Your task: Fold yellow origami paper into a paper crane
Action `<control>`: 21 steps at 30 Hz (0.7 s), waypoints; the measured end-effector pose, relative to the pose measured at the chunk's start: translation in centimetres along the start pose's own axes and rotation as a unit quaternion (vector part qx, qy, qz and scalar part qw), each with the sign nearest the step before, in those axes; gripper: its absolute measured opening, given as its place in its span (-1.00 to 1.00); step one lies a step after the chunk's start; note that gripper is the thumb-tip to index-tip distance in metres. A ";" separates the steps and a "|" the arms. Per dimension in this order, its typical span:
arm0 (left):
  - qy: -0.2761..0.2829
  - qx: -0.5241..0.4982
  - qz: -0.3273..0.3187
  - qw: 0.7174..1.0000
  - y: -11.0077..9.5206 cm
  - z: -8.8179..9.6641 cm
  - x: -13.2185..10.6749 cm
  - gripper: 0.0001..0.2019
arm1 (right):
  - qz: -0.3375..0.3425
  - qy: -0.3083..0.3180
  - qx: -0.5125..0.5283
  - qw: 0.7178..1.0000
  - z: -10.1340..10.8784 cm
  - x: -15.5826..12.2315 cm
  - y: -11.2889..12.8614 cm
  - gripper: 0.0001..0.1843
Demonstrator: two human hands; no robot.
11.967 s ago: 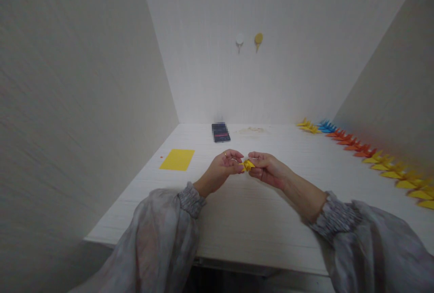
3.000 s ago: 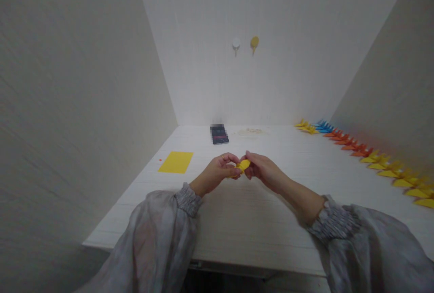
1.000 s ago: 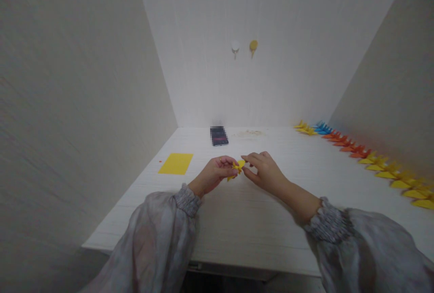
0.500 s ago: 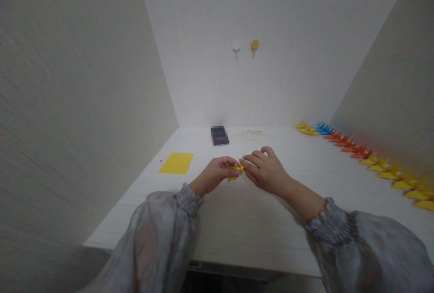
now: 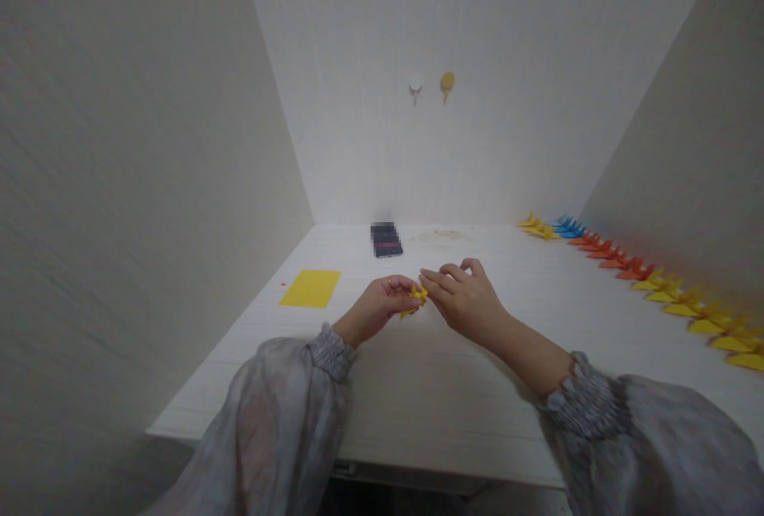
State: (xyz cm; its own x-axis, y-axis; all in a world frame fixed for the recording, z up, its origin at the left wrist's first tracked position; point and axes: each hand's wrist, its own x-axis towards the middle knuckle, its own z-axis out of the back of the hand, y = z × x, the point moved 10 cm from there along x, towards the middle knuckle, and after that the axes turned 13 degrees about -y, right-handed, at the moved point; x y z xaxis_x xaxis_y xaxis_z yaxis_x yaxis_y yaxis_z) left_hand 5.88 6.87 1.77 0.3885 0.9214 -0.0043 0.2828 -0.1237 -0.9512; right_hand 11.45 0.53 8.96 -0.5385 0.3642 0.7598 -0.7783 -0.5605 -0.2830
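Note:
Over the middle of the white table (image 5: 418, 404) my two hands meet around a small folded yellow paper piece (image 5: 416, 296). My left hand (image 5: 378, 307) is closed on it, fingers curled, a ring showing on one finger. My right hand (image 5: 462, 299) pinches the same piece from the right with thumb and forefinger, its other fingers loosely bent above. Most of the paper is hidden between the fingers.
A flat yellow paper sheet (image 5: 310, 288) lies to the left. A dark phone (image 5: 386, 239) rests near the back wall. A row of folded yellow, orange and blue paper figures (image 5: 645, 277) runs along the right wall. Two hooks (image 5: 430, 86) hang on the back wall.
My right hand has shifted slightly left over the paper piece and its fingers have curled closer. My left hand stays in place, still gripping.

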 end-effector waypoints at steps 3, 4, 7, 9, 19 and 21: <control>-0.024 0.007 -0.024 0.999 -0.3 0.6 0.3 -0.71 | -0.063 -0.030 0.054 0.996 0.7 -0.1 -1.2 -0.68; -0.029 0.010 -0.032 0.999 -0.4 0.7 0.3 -0.69 | -0.080 -0.041 0.077 0.993 0.9 -0.1 -1.4 -0.69; -0.035 0.012 -0.047 0.998 -0.6 0.9 0.5 -0.59 | -0.115 -0.053 0.126 0.984 0.8 -0.4 -1.7 -0.78; -0.032 0.008 -0.045 0.998 -0.5 0.9 0.6 -0.51 | -0.125 -0.041 0.135 0.982 0.2 -0.5 -1.5 -0.81; -0.031 0.020 -0.042 0.998 0.1 1.1 0.7 -0.37 | -0.121 -0.040 0.123 0.984 -0.9 -0.7 -1.0 -0.88; -0.028 0.024 -0.047 0.998 0.0 1.0 0.6 -0.35 | -0.130 -0.045 0.121 0.983 -0.8 -0.8 -1.3 -0.88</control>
State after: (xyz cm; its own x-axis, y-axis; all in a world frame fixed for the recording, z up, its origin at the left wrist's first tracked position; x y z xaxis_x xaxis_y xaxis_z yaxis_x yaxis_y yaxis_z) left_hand 5.24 7.79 1.50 0.3113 0.9478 0.0697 0.2726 -0.0187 -0.9620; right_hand 12.66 1.55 8.29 -0.2919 0.4571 0.8401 -0.7808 -0.6212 0.0667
